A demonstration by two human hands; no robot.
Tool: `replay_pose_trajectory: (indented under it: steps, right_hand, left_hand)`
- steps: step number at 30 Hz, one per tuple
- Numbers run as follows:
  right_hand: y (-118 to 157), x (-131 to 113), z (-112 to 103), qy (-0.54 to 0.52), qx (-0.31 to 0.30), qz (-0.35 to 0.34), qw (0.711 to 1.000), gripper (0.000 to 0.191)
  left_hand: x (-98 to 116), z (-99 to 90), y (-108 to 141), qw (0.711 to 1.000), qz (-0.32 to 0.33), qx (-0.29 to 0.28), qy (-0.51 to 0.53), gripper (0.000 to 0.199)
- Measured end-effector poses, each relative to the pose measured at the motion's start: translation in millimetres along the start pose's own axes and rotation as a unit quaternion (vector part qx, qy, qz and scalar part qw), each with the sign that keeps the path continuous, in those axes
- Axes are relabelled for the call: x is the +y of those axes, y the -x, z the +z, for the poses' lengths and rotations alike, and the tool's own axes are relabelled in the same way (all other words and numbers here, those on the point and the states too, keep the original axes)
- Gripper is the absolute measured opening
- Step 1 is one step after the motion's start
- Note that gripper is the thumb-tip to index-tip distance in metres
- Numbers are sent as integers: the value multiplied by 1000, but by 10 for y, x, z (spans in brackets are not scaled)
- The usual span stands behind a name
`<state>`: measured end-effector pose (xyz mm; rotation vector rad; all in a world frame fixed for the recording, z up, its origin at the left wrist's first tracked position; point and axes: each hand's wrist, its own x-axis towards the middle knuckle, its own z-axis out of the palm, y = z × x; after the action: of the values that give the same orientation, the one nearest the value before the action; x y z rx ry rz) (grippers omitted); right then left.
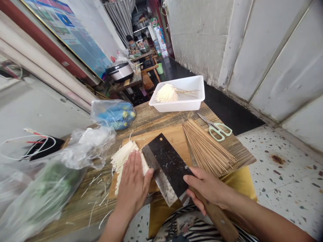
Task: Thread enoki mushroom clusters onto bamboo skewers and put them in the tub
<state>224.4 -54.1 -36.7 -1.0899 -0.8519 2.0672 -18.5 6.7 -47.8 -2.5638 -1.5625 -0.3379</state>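
Observation:
My left hand (133,178) lies flat, fingers stretched out, on a pale bunch of enoki mushrooms (127,151) at the left side of a wooden cutting board (174,134). Part of the bunch is hidden under the palm. Wrapped round the wooden handle and the heel of a cleaver (164,161), my right hand (204,185) tilts its broad dark blade beside the mushrooms. The light cutting edge faces my left hand. Whether the blade touches the mushrooms or the board, I cannot tell.
Bamboo skewers (207,148) lie right of the board, with green-handled scissors (217,129) beyond. A white plastic tub (180,107) holds mushrooms and several skewers. Plastic bags (113,112) crowd the left. Mushroom scraps (94,179) litter the table (151,116). A person (130,42) is in the background.

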Motion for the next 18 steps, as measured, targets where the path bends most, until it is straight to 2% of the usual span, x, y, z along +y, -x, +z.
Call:
replay_pose_trajectory:
  steps: [7, 12, 15, 18]
  right_hand:
    - [-1, 30, 25, 6, 7, 5, 1000, 14]
    - [-171, -19, 161, 24, 10, -7, 1000, 14]
    - [-247, -18, 208, 27, 4, -17, 999, 13]
    - [-163, 44, 156, 43, 2, -22, 999, 13]
  left_hand:
    - [5, 30, 11, 1000, -15, -6, 14, 67]
    - [-1, 52, 2, 998, -43, -24, 34, 67]
    - [12, 73, 7, 998, -57, -11, 32, 68]
    - [42, 92, 19, 998, -49, 6, 36, 68]
